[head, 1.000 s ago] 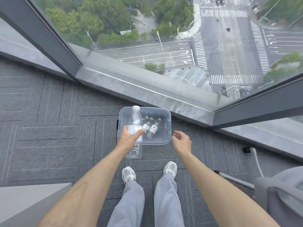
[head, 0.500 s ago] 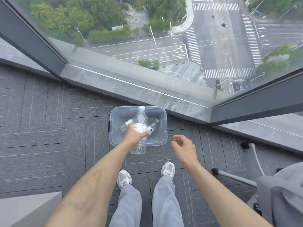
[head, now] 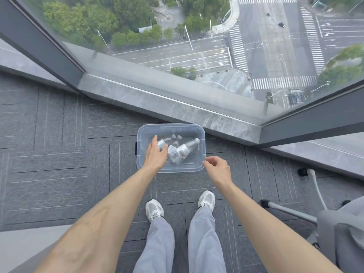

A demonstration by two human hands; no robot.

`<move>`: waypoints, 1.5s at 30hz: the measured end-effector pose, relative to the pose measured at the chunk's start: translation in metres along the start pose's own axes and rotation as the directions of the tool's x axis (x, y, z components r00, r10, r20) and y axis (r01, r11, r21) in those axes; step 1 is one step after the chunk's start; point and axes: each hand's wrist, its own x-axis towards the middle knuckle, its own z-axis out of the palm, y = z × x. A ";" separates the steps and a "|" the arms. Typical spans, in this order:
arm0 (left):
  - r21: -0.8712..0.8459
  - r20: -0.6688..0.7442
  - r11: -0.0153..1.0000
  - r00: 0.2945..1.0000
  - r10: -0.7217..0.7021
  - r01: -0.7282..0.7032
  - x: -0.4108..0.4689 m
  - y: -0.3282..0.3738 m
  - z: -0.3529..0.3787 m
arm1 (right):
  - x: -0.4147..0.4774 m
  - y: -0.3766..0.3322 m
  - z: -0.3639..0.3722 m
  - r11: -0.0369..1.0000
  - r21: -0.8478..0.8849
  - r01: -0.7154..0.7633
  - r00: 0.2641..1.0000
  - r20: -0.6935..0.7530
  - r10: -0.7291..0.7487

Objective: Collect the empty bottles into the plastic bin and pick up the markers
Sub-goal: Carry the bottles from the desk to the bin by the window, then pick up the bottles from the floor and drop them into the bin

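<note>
A clear plastic bin (head: 151, 168) stands on the grey carpet by the window sill. Several empty clear bottles with white labels lie in it; the biggest bottle (head: 185, 150) is blurred, lying slanted with its cap to the right. My left hand (head: 155, 156) hovers over the bin's left half, fingers spread, holding nothing. My right hand (head: 216, 170) hangs by the bin's front right corner, fingers loosely curled and empty. No markers are in view.
A grey stone sill (head: 177, 107) and floor-to-ceiling glass run just behind the bin. An office chair (head: 338, 229) with a white base leg stands at the right. A light desk corner (head: 21, 247) shows at the bottom left. My two white shoes stand just before the bin.
My left hand held a bottle over the bin; it has let go, and the bottle now lies in the bin. The right hand stayed near the bin's right corner.
</note>
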 end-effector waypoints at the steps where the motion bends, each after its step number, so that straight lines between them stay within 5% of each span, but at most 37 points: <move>1: -0.013 0.011 1.000 1.000 -0.009 0.010 -0.008 0.000 -0.004 | -0.006 -0.003 0.001 1.000 0.003 0.006 1.000 0.010 -0.006; 16: -0.236 0.077 0.972 0.997 0.020 -0.001 -0.140 0.033 -0.060 | -0.124 -0.082 -0.027 0.985 0.026 0.170 0.984 0.040 -0.171; 32: -0.575 -0.254 0.816 0.962 -0.104 -0.064 -0.220 0.046 -0.149 | -0.177 -0.179 -0.018 0.873 -0.080 0.481 0.838 0.335 -0.431; 41: -0.781 -0.457 0.611 0.784 -0.420 -0.128 -0.293 -0.012 -0.163 | -0.220 -0.183 0.046 0.780 -0.065 0.623 0.658 0.583 -0.477; 45: -0.846 -0.503 0.483 0.637 -0.584 -0.226 -0.353 -0.064 -0.161 | -0.281 -0.163 0.096 0.712 -0.064 0.700 0.492 0.766 -0.415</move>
